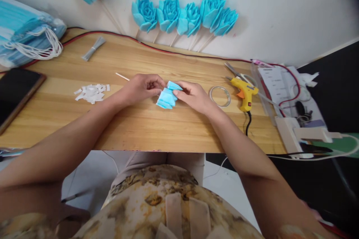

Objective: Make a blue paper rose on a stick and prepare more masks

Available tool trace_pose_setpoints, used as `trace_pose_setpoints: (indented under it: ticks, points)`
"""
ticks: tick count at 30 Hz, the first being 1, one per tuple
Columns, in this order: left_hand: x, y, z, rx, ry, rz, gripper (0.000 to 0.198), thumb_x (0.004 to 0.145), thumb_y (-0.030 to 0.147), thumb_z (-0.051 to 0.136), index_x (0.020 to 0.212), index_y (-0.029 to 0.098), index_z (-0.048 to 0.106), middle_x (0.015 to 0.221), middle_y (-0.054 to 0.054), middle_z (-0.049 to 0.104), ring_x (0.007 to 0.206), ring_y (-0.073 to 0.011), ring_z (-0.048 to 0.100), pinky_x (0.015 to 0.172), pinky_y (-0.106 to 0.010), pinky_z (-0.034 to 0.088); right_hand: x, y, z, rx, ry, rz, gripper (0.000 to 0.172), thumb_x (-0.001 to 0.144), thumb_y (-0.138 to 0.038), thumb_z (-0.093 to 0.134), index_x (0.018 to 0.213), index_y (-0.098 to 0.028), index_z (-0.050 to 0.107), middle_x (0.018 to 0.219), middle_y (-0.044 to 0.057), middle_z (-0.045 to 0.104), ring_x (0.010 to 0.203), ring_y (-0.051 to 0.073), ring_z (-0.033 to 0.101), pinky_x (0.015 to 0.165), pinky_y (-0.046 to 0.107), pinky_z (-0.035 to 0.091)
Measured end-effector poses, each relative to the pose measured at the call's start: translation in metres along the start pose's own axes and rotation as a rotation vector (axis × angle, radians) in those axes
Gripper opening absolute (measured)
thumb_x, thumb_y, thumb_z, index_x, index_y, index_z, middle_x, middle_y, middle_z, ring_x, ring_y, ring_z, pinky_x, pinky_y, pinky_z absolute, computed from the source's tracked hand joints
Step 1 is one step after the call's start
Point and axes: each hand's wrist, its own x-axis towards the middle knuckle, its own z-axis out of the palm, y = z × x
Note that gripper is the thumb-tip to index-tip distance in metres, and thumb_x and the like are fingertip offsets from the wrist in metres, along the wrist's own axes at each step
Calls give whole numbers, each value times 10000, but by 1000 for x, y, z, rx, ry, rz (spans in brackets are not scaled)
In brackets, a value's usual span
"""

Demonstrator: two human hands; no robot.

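Above the middle of the table is a partly built blue fabric flower (166,99), made of folded, layered petals. My right hand (193,95) grips it from the right, thumb on the front of a petal and fingers behind. At its left side my left hand (144,89) is closed, thumb and fingers bent together by the flower's base. A thin pale stick (122,77) sticks out to the left from behind my left hand. Part of the stick and the flower's base are hidden by my fingers.
Finished blue flowers (189,18) on sticks lean against the wall. Blue face masks (25,33), a phone (19,93), white scraps (91,93) and wire ties (94,48) lie left. Rightward are a tape roll (220,96), scissors (234,70), a yellow glue gun (245,91) and a power strip (288,134).
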Motion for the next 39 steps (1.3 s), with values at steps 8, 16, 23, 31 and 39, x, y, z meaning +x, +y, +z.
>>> trace_pose_setpoints:
  ticks: [8,16,23,31,39]
  points:
    - [0,-2,-1,29,7,-8,194,870,363,655,919,179,692,816,-39,720,735,-158,646,697,-262,496,-5,-7,-14,35,86,6,476,945,-541,651,1320,-255,712,1226,69,771,1082,229,715,952,410,577]
    - [1,-1,-1,39,3,-24,213,873,358,648,942,165,706,849,-46,744,764,-161,666,726,-259,513,-4,-11,-15,23,199,14,317,947,-457,652,1095,-205,776,1025,58,795,910,182,726,862,352,593]
    - [0,1,-1,17,-3,-31,225,873,376,643,925,164,693,830,-43,730,745,-152,654,716,-253,501,-5,-13,-7,11,276,20,230,880,-384,689,979,-195,777,957,55,798,855,180,723,815,343,580]
    - [1,-2,1,9,0,-21,216,881,373,637,927,170,696,819,-41,726,737,-159,654,726,-273,513,-5,-18,-3,-77,344,9,175,864,-334,650,844,-192,751,844,34,771,777,168,679,751,316,550]
    - [2,-3,4,17,50,-20,209,861,371,644,886,176,713,793,-36,723,716,-154,641,695,-261,503,-7,-21,1,-133,355,2,194,902,-356,622,853,-199,724,830,28,745,758,161,642,722,301,520]
